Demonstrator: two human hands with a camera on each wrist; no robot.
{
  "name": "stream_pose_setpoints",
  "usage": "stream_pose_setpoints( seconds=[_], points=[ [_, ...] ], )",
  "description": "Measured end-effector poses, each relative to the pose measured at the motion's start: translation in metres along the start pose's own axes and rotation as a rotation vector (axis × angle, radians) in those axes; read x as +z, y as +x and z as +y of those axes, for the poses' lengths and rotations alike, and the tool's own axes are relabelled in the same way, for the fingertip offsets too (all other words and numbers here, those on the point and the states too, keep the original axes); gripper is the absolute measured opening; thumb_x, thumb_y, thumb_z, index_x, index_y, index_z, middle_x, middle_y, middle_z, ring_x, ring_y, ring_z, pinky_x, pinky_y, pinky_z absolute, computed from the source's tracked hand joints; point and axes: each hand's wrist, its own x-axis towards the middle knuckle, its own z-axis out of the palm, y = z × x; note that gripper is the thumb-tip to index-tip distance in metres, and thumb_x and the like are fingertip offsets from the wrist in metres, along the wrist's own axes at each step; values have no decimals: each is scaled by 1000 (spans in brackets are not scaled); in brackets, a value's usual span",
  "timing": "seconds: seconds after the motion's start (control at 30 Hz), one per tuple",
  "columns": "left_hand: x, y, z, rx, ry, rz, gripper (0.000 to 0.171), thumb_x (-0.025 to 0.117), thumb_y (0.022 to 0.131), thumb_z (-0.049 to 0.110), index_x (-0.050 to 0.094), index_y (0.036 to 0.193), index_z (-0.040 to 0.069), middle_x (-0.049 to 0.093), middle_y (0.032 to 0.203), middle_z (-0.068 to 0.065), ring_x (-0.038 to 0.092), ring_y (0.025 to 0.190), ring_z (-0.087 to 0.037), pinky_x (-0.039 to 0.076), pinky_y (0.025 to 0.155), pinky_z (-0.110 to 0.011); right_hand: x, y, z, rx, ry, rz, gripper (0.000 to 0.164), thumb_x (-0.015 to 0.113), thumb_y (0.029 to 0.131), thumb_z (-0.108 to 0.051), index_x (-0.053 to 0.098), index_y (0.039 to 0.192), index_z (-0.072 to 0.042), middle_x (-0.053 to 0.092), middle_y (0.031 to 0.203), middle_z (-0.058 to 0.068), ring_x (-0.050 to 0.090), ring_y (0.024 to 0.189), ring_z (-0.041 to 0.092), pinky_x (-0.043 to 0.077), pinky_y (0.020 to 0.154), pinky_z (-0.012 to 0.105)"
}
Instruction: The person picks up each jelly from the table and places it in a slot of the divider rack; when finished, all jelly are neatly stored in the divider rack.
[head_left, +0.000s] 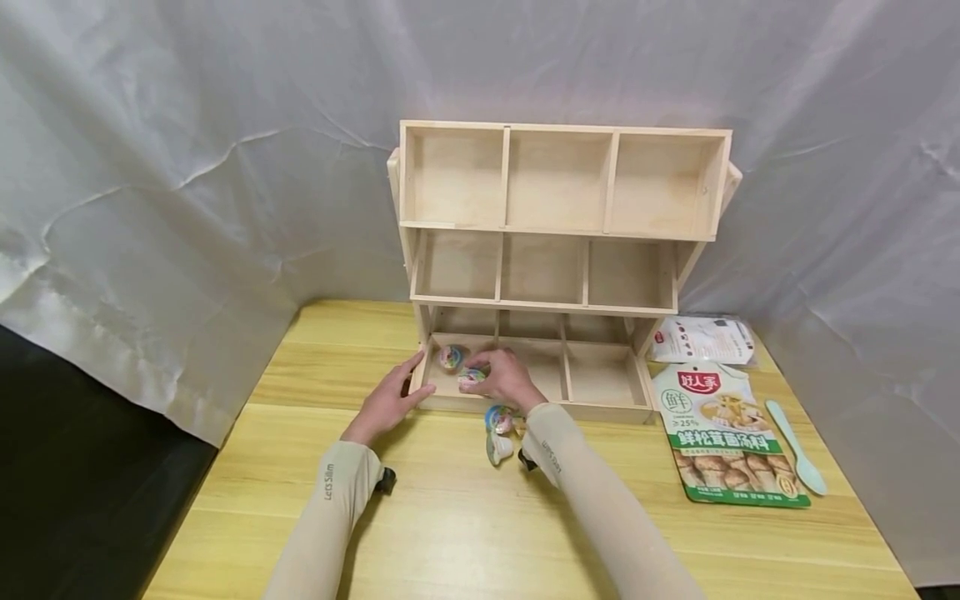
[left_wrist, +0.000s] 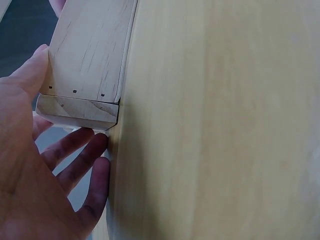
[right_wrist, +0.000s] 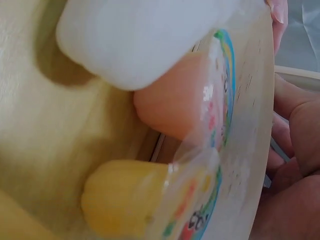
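The head view shows me the right hand [head_left: 510, 379] closed in a narrow pinch on a jelly cup [head_left: 472, 382], above the bottom tray's left compartment [head_left: 438, 386]. To the left of that grip and just beyond it, a second cup [head_left: 450, 357] lies in the same compartment. Further left, the left hand [head_left: 386, 406] is spread wide round the wooden rack's front corner, thumb at the front, fingers along the side; I'd leave it there as a brace.

To my mind, the held cup would sit best lowered straight down beside its neighbour, with the fingertips slackened only once it rests, so neither cup tips.

Mind the edges: the front wall [head_left: 577, 411] is on the near side of the grip, and the middle tier's rim [head_left: 547, 307] overhangs beyond it. Just outside that wall, close under the right wrist, lie a white cup [right_wrist: 125, 45], a pink cup [right_wrist: 175, 95] and a yellow cup [right_wrist: 130, 195], so a low pull-back could knock them. The freer way looks to be up and towards the person, over the bare table [head_left: 442, 525].
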Motion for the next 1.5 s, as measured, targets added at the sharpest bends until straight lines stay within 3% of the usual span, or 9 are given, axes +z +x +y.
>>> stream_pose_setpoints(
  seconds=[0.23,0.47,0.63,0.77,1.1,1.37,1.5],
  points=[
    [0,2,2,16,-7,4,80,56,100,62,21,166,36,29,169,-16,33,152,-44,28,120,-67,-10,-3,0,1,-36,-49,52,86,86,-31,70,134,-18,67,139,2,58,132,29,43,115,53],
    [1,-1,0,3,-12,-3,79,56,101,60,19,167,36,24,171,-14,28,154,-44,25,121,-69,-30,-19,-2,-40,-43,-94,61,85,87,-25,62,144,-19,62,145,9,64,118,31,55,98,51],
    [0,-1,-1,-1,-12,-2,79,56,101,61,19,166,37,25,171,-15,28,154,-44,25,121,-68,-44,-33,-1,-70,-53,-65,59,84,87,-21,63,142,-17,63,143,9,65,116,29,56,94,49],
    [-1,-2,-1,0,-16,-7,80,55,101,62,18,167,36,24,172,-14,27,155,-44,24,121,-69,-52,-48,3,-106,-62,-41,53,82,90,-21,65,140,-17,64,140,6,63,115,27,55,92,47],
    [-1,-2,1,14,-10,-6,80,55,101,62,19,167,35,24,171,-14,27,155,-44,24,121,-69,-66,-96,14,-174,58,-31,44,79,93,-18,68,135,-11,67,133,9,63,115,35,53,97,53],
    [0,-1,1,15,7,-7,79,55,102,60,18,167,34,24,172,-13,26,155,-44,23,121,-70,-65,-127,39,-192,52,-48,41,79,91,-12,69,131,-6,68,126,14,64,111,35,54,96,52],
    [0,-2,1,13,-9,-2,79,56,101,61,19,167,35,26,171,-14,29,154,-43,25,120,-69,-63,-137,48,-156,37,-45,45,81,90,-16,69,132,-9,68,125,12,64,110,33,55,95,52]
  ],
)
